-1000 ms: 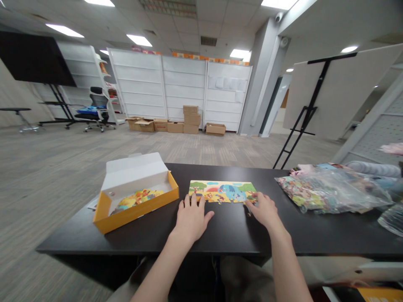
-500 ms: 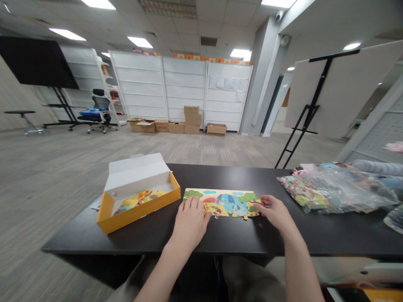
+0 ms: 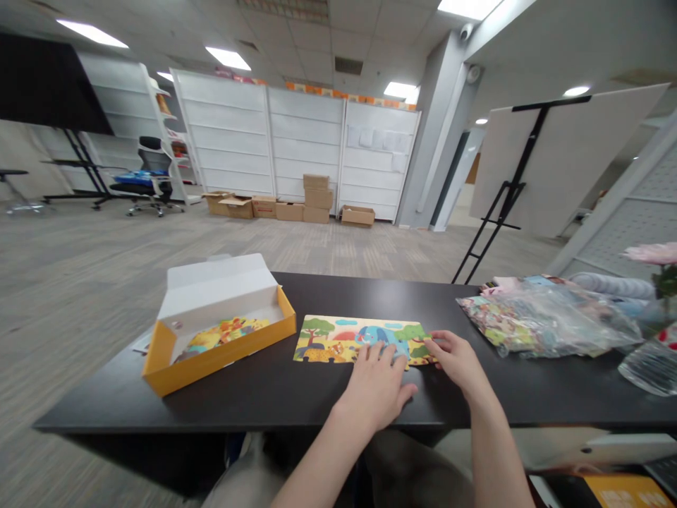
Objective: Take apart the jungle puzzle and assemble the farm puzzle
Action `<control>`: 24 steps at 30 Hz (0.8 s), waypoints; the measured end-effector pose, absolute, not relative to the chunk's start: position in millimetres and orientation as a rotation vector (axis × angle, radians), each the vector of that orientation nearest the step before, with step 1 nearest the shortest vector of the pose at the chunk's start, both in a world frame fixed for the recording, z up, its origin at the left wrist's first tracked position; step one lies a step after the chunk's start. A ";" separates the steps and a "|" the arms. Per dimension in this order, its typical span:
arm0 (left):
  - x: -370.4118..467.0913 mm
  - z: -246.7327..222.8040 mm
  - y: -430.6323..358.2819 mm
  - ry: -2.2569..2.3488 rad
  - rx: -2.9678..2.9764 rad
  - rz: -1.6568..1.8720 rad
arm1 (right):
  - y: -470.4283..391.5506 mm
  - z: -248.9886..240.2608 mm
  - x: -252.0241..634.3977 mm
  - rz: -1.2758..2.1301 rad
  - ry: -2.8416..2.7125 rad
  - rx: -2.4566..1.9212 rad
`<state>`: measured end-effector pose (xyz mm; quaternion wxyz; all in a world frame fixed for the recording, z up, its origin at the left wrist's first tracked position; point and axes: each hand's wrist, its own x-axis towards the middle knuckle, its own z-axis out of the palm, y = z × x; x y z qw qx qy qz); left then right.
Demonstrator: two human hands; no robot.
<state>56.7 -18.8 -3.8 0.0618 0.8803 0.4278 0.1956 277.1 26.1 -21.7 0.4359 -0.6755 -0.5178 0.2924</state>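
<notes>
A strip of joined jigsaw puzzle [image 3: 326, 337] lies flat on the black table [image 3: 254, 395], printed with a tree, a leopard and a blue elephant. Its near edge is notched. My left hand [image 3: 376, 388] rests palm down on the strip, fingers spread over the elephant and thumb out to the right. At the right end, my right hand [image 3: 455, 358] has its thumb and fingers closed on the puzzle's edge. My fingers partly hide that corner. To the left, an open yellow box [image 3: 227, 361] holds more puzzle pieces [image 3: 225, 333].
Clear plastic bags [image 3: 560, 321] with colourful contents lie on the table's right side. Beside them are a pink flower [image 3: 650, 254] and a clear, crinkled wrapped item [image 3: 648, 363]. Beyond the table stand a black easel-like stand [image 3: 515, 180] and cardboard boxes [image 3: 317, 201].
My left hand has moved right, from the strip's left part onto the elephant, uncovering the tree and leopard. My right hand stays at the right end. The view has shifted slightly.
</notes>
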 end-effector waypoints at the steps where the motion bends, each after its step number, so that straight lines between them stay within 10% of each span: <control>1: 56.4 -3.4 -18.4 1.294 2.660 0.588 | 25.9 -21.5 277.1 0.703 -1.302 -1.691; 24: 57.3 -5.1 -8.0 1.222 2.112 0.996 | 15.8 0.9 246.8 0.881 -1.090 -1.366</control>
